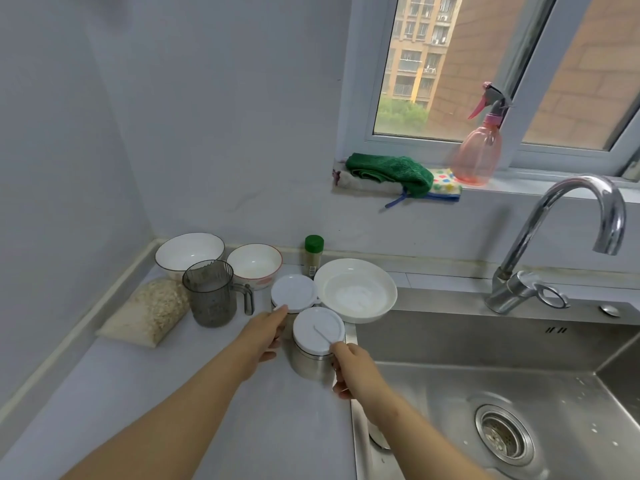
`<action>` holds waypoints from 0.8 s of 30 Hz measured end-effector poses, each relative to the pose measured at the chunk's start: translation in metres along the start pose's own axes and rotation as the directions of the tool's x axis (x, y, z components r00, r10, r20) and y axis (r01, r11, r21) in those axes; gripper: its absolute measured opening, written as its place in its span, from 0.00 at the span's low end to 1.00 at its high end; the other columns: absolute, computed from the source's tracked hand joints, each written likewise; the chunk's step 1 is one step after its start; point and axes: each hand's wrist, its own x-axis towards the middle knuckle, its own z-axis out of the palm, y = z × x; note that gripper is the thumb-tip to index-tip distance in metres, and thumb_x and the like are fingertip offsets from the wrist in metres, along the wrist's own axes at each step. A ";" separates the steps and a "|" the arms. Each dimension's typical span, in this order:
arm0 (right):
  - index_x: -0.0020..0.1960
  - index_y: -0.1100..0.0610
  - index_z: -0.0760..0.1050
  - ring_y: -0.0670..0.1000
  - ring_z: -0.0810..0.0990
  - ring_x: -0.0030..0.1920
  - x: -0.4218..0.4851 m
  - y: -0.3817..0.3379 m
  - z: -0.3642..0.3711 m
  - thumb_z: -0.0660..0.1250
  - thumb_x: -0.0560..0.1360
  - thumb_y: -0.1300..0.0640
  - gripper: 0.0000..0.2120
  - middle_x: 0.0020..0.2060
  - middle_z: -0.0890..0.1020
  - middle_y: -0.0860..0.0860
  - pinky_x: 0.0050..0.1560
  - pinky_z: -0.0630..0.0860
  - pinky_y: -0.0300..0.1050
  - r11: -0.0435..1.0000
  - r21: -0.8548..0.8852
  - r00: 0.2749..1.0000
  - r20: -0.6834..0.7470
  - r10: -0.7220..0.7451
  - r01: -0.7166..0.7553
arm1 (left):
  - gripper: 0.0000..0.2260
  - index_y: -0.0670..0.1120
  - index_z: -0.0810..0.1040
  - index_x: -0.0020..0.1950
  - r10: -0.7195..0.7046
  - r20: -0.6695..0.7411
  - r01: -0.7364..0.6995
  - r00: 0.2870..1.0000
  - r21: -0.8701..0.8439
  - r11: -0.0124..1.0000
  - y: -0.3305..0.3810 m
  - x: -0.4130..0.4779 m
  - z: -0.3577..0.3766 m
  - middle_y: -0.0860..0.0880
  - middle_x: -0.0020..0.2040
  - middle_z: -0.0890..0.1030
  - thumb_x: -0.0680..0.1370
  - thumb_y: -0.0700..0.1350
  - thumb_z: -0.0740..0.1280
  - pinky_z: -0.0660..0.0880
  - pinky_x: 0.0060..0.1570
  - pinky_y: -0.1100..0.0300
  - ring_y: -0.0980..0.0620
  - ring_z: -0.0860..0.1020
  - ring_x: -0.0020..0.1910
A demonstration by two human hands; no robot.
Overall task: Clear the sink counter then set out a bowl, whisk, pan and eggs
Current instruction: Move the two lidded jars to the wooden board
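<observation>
Two steel canisters with white lids stand close together at the right edge of the counter [180,393], against the left rim of the sink [450,344]. The right hand [355,370] grasps the near canister [313,344]: its thumb lies on the lid's rim and its fingers curl round the steel side. The left hand [266,336] reaches to the far canister [293,293], one fingertip touching the front edge of its lid. That canister's body is hidden, so I cannot tell whether this hand has closed on it.

Toward the counter's back left corner sits a large white bowl [189,251] with a dark rim, and a smaller bowl [254,265] with a red pattern sits just to its right. A smoky grey measuring jug [211,294] stands in front of them, and a clear bag of oats [149,311] lies along the left edge. At the back edge a green-capped spice bottle [313,254] stands upright. Beside it a shallow white dish [355,289] overhangs the sink's back left corner.

A chrome tap [554,237] rises behind the sink. On the window sill [540,183] lie folded cloths [391,169], with a pink spray bottle [479,147] beside them.
</observation>
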 end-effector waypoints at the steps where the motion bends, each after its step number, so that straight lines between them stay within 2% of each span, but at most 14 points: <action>1: 0.39 0.57 0.66 0.50 0.71 0.30 -0.001 0.000 0.000 0.56 0.77 0.52 0.11 0.32 0.70 0.51 0.35 0.68 0.40 1.000 0.001 1.000 -0.005 -0.001 0.001 | 0.16 0.47 0.69 0.37 -0.005 -0.006 0.005 1.000 0.002 1.000 -0.003 -0.002 -0.005 0.49 0.35 0.71 0.80 0.56 0.57 0.71 0.43 0.59 0.52 0.71 0.36; 5: 0.38 0.57 0.65 0.50 0.69 0.27 -0.004 -0.003 0.005 0.56 0.77 0.53 0.11 0.30 0.68 0.51 0.33 0.67 0.39 1.000 0.010 1.000 0.006 0.003 -0.003 | 0.18 0.46 0.70 0.36 -0.031 -0.033 0.032 0.999 0.039 0.999 -0.016 -0.011 -0.030 0.49 0.31 0.71 0.80 0.57 0.57 0.71 0.39 0.60 0.52 0.70 0.31; 9: 0.34 0.56 0.61 0.50 0.61 0.26 -0.009 -0.006 0.014 0.56 0.77 0.54 0.13 0.27 0.63 0.50 0.26 0.62 0.36 0.996 0.084 0.999 0.011 0.038 -0.038 | 0.21 0.44 0.72 0.36 -0.066 -0.052 0.073 0.996 0.143 0.987 -0.029 -0.023 -0.048 0.48 0.31 0.73 0.78 0.60 0.58 0.72 0.39 0.60 0.50 0.73 0.31; 15: 0.35 0.56 0.64 0.51 0.67 0.28 -0.010 -0.008 0.018 0.55 0.77 0.46 0.17 0.31 0.67 0.52 0.34 0.65 0.40 0.990 0.072 0.992 -0.014 0.126 -0.125 | 0.21 0.43 0.72 0.35 -0.099 -0.076 0.102 0.992 0.033 0.994 -0.038 -0.032 -0.046 0.47 0.30 0.72 0.78 0.59 0.60 0.70 0.41 0.58 0.48 0.76 0.34; 19: 0.35 0.57 0.65 0.52 0.67 0.28 -0.009 -0.007 0.021 0.56 0.76 0.44 0.19 0.31 0.67 0.52 0.33 0.64 0.40 0.988 0.072 0.988 -0.059 0.142 -0.138 | 0.19 0.43 0.70 0.35 -0.118 -0.108 0.111 0.987 -0.066 0.992 -0.040 -0.032 -0.039 0.46 0.29 0.70 0.77 0.57 0.61 0.69 0.39 0.59 0.48 0.75 0.33; 24: 0.34 0.57 0.66 0.52 0.66 0.28 -0.008 -0.005 0.025 0.58 0.75 0.42 0.20 0.30 0.68 0.52 0.32 0.64 0.40 0.988 0.084 0.984 -0.112 0.140 -0.131 | 0.18 0.43 0.70 0.35 -0.100 -0.155 0.085 0.983 -0.101 0.991 -0.043 -0.030 -0.040 0.46 0.31 0.71 0.76 0.56 0.63 0.68 0.35 0.60 0.48 0.76 0.34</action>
